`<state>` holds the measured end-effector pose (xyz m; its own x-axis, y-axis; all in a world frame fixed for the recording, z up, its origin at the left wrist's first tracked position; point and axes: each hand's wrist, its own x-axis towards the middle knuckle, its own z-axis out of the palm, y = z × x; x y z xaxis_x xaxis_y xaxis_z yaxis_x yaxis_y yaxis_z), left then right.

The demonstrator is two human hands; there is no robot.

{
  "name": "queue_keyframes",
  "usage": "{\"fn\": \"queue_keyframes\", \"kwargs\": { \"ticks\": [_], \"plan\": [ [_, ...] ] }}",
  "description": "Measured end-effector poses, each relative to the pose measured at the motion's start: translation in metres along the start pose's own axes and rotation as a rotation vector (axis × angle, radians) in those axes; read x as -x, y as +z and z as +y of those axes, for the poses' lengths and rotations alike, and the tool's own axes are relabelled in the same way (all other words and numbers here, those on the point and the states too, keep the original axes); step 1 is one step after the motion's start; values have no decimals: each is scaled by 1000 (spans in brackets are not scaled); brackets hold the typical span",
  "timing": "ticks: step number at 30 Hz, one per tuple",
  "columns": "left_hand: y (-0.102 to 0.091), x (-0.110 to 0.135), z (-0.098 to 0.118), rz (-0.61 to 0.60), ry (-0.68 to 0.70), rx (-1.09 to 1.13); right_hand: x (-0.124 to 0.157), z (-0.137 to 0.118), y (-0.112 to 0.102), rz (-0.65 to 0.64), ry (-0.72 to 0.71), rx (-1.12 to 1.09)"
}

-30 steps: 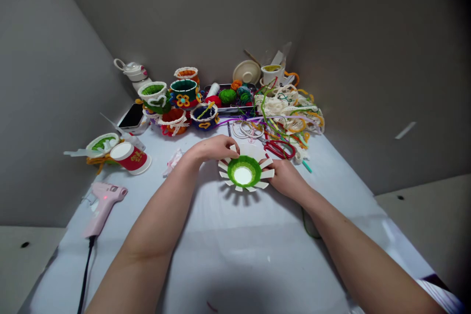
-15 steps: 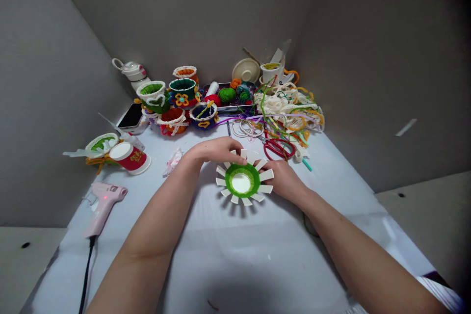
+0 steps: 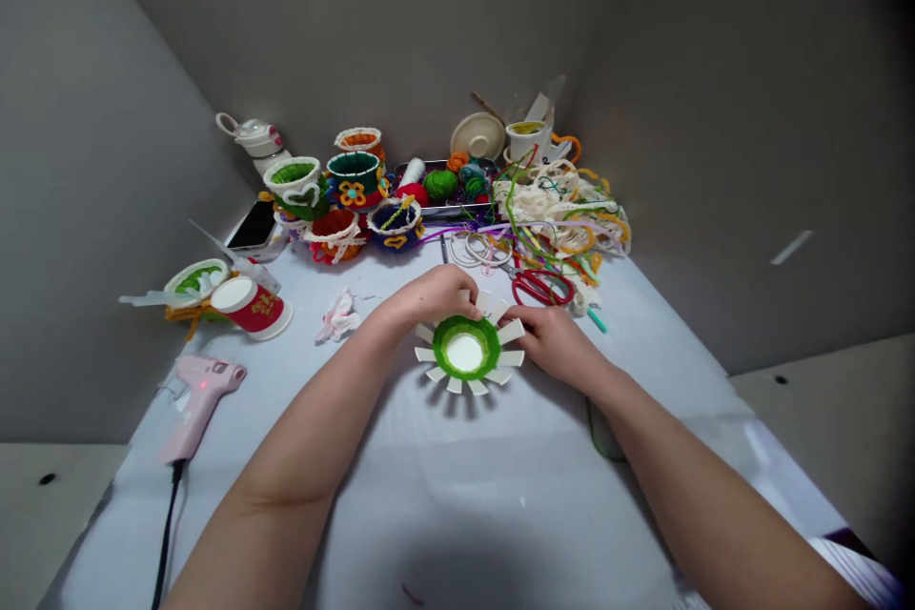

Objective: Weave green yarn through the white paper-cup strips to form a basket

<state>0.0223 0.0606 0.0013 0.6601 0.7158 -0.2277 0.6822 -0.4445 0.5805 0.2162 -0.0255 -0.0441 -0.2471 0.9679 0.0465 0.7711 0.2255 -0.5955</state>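
A paper cup cut into splayed white strips point(image 3: 464, 353) sits over the middle of the table, its inside facing up at me and green yarn wound in rings around its white bottom. My left hand point(image 3: 449, 294) is closed on the strips at its far side, thumb near the green rings. At the right-hand strips is my right hand point(image 3: 554, 338), fingers bent and pinched together, their tips partly hidden behind the strips. From under that wrist a green yarn strand point(image 3: 597, 434) runs down onto the table; the grip on it is mostly hidden.
A pink glue gun point(image 3: 200, 400) with its light on and a red paper cup point(image 3: 250, 305) lie at left. Several yarn-covered baskets point(image 3: 355, 181) stand behind. Red-handled scissors point(image 3: 543, 288), a tray of yarn balls point(image 3: 441, 184) and tangled cords point(image 3: 558, 195) lie at the back right.
The strip-cut cup has shifted slightly left and turned a little. My left hand stays on its far edge. My right hand has moved slightly, its fingers still by the right-hand strips.
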Motion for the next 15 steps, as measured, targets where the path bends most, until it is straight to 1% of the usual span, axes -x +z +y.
{"fn": "queue_keyframes", "kwargs": {
  "ticks": [2,4,8,11,15],
  "plan": [
    [-3,0,-1,19,-27,4,1,3,-6,62,-8,-74],
    [-5,0,-3,32,-34,10,2,4,-13,113,15,-161],
    [-5,0,-4,58,-39,-9,5,-2,-24,203,45,-290],
    [-3,1,-3,57,-54,-27,8,-8,-26,252,-12,-320],
    [-4,2,-2,59,-59,-53,12,-12,-28,225,-143,-224]
  ]
}}
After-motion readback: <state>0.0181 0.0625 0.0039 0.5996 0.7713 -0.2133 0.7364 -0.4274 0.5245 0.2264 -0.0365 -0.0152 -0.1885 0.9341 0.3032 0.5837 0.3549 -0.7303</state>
